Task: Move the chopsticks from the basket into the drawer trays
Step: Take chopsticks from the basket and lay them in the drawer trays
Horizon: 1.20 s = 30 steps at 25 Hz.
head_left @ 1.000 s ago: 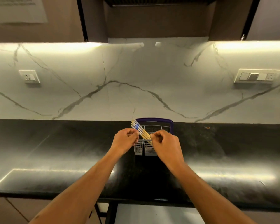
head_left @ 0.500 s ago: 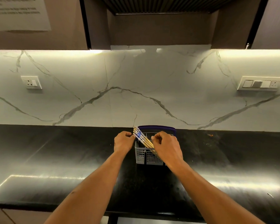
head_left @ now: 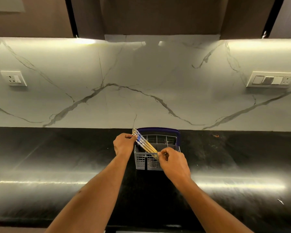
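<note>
A grey slatted cutlery basket (head_left: 142, 163) with a purple handle (head_left: 158, 130) stands on the black countertop near the wall. A bundle of several wooden chopsticks (head_left: 144, 143) with blue-and-white patterned tops slants across the basket's left side, tops pointing up and left. My left hand (head_left: 123, 144) pinches the patterned top ends. My right hand (head_left: 172, 163) grips the lower wooden ends at the basket's front edge. No drawer or tray is in view.
The black countertop (head_left: 57, 165) stretches left and right of the basket with glare patches. A white marble backsplash (head_left: 141, 81) rises behind it, with a socket (head_left: 13, 78) on the left and a switch plate (head_left: 270, 80) on the right. Dark cabinets hang overhead.
My right hand has slid down the chopsticks toward the basket's front edge, exposing more of the wooden shafts. My left hand stays on the top ends. The camera has shifted slightly.
</note>
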Each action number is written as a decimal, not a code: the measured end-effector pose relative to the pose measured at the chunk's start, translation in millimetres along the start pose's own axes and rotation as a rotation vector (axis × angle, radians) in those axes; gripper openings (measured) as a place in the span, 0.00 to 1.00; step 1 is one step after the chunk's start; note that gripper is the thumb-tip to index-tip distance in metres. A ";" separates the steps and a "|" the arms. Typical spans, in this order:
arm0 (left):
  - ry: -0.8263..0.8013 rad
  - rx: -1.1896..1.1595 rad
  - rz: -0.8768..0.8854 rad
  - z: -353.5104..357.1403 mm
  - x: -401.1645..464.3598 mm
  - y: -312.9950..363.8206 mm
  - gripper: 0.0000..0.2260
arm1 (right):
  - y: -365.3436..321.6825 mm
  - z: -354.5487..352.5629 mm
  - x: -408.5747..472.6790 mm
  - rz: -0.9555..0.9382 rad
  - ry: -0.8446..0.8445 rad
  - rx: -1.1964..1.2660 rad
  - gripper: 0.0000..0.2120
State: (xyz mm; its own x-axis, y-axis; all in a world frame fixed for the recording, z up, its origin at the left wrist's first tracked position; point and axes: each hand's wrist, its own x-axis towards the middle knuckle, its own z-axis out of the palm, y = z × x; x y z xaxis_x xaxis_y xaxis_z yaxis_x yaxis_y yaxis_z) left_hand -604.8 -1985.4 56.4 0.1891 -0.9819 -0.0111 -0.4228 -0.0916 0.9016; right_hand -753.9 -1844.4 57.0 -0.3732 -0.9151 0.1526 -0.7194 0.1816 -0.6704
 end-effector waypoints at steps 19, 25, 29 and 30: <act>-0.010 -0.038 0.088 5.9 5.8 1.3 0.10 | 8.9 17.0 -2.6 0.070 -0.090 0.031 0.06; 0.021 -0.021 0.098 5.2 3.3 -0.5 0.07 | 9.3 15.1 -5.8 0.061 -0.094 0.033 0.05; 0.018 -0.055 0.054 7.1 2.6 2.0 0.06 | 10.3 14.9 -7.7 0.070 -0.115 0.041 0.05; 0.020 -0.056 0.050 7.8 3.1 2.4 0.06 | 10.9 15.0 -8.6 0.074 -0.121 0.041 0.05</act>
State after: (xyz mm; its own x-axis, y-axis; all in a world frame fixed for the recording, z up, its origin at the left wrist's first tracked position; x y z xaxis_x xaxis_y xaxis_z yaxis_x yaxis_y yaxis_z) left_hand -612.2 -1989.9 55.2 0.1873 -0.9814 0.0424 -0.3819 -0.0329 0.9236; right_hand -749.8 -1839.9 37.5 -0.3489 -0.9371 0.0150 -0.6672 0.2371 -0.7062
